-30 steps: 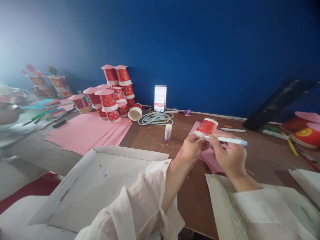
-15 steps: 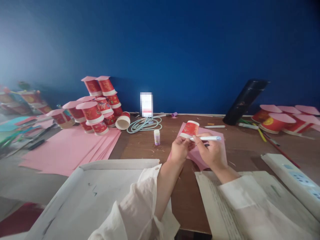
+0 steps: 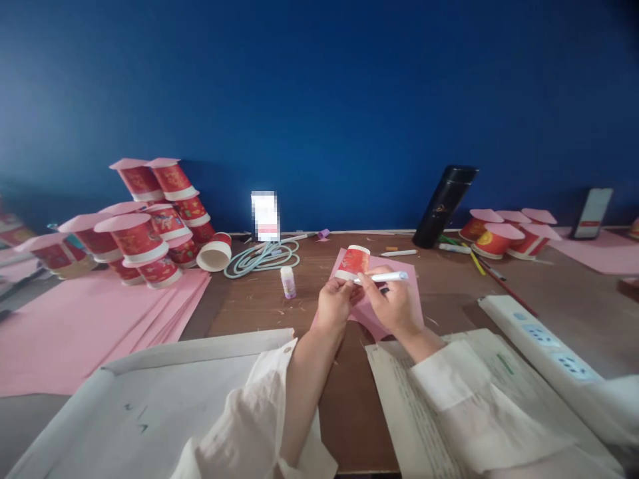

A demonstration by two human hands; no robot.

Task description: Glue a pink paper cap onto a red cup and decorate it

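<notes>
Brown desk [image 3: 254,313] — pink-topped cups [image 3: 137,238] frame left; at centre I've an untopped red cup [image 3: 353,261], left hand [image 3: 333,306] pinching it, right hand [image 3: 397,306] clamped on white pen [image 3: 392,277].

"What's in the right hand [image 3: 393,307]?"

"A white pen [image 3: 387,277]. Its front end is right by the left hand [image 3: 334,305]."

"And what's the left hand doing?"

"Its fingers are bunched up by the white bottom edge of a red cup [image 3: 353,259]. I can't tell how they grip."

"What's around them?"

"Pink paper [image 3: 410,287] on the brown desk [image 3: 357,406], and a little tube [image 3: 288,283] standing up on the left."

"And farther left?"

"Piled cups [image 3: 142,237] with flat pink tops. One tipped cup [image 3: 214,255] lies beside them."

"On the right?"

"A black bottle [image 3: 442,209] by the blue wall [image 3: 324,113]."
</notes>
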